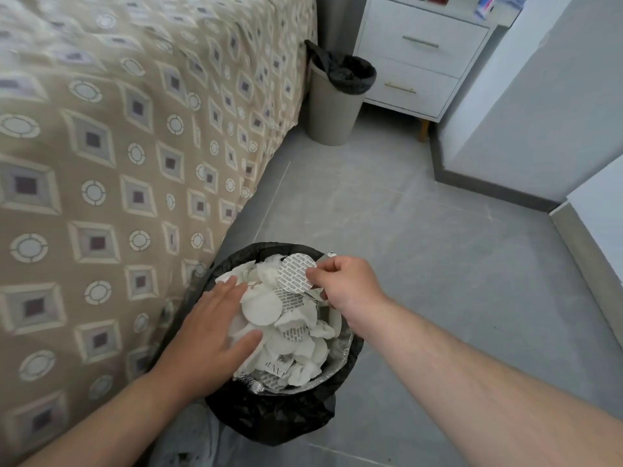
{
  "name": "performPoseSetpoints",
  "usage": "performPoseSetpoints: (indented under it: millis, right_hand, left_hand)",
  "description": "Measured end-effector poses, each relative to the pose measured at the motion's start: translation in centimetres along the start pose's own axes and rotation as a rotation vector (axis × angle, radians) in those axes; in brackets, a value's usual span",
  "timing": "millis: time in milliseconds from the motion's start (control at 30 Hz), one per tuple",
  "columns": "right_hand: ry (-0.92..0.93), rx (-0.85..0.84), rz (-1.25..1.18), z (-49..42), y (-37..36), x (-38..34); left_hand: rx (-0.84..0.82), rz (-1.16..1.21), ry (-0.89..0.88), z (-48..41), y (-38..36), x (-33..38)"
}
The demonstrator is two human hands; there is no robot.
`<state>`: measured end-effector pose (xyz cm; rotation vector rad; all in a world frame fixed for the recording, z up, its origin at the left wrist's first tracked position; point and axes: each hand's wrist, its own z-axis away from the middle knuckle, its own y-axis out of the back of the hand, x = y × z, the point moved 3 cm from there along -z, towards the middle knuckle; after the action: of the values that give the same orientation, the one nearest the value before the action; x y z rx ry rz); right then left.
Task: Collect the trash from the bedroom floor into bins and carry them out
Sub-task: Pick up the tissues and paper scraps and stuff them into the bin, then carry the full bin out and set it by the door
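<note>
A patterned bed (118,146) crowds the left side of the near bin (279,416). A second lined bin (337,96) stands well apart, by a white nightstand (421,59). Grey floor tiles (421,247) lie underneath. The near bin brims with white paper trash (293,332). The left hand (209,325) lies spread flat on the pile, and the right hand (347,284) pinches a printed disc (296,273) over it.

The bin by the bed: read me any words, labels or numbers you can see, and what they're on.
"ANP", partly cut off, on a paper scrap in the near bin.
Round foil seal pinched by the right hand: rows of fine print, too small to read.
Packet on the nightstand: blurred, unreadable.
</note>
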<state>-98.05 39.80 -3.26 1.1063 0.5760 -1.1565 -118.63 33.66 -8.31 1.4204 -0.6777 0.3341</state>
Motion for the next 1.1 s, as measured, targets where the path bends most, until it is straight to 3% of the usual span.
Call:
performPoseSetpoints:
  millis: [133, 333, 433, 533, 633, 733, 867, 1000, 1100]
  right_hand:
    - [-0.093, 0.077, 0.022, -1.9, -0.5, 0.4]
    - [-0.282, 0.022, 0.104, -3.3, -1.9, 1.2]
    - [-0.174, -0.045, 0.168, -2.2, -1.6, 0.4]
    - [0.101, -0.117, 0.271, 0.3, 0.2, -0.7]
    - [0.27, -0.226, 0.343, 3.0, 2.5, -0.3]
    - [0.278, -0.156, 0.223, 3.9, 4.6, 1.4]
    - [0.072, -0.043, 0.049, 2.6, 6.0, 4.9]
    - [-0.11, -0.021, -0.207, 0.4, 5.9, 9.4]
    - [-0.221, -0.099, -0.406, -0.1, 4.6, 11.7]
  left_hand:
    - [-0.021, -0.177, -0.053, 0.4, -1.2, -0.4]
    - [-0.034, -0.142, -0.052, 0.7, -1.2, -1.0]
    - [-0.028, -0.128, -0.028, 0.5, -0.6, -1.3]
    - [0.017, -0.087, 0.067, 0.1, 0.4, -1.0]
    - [0.062, 0.074, 0.181, -0.2, 0.9, 0.0]
    - [0.079, 0.262, 0.275, -0.2, 1.1, 0.6]
    - [0.191, 0.517, 0.29, -0.7, 1.1, 2.1]
    - [0.228, 1.005, 0.589, -1.4, -1.8, 0.8]
    - [0.155, 1.273, 0.732, -1.5, -3.8, 0.5]
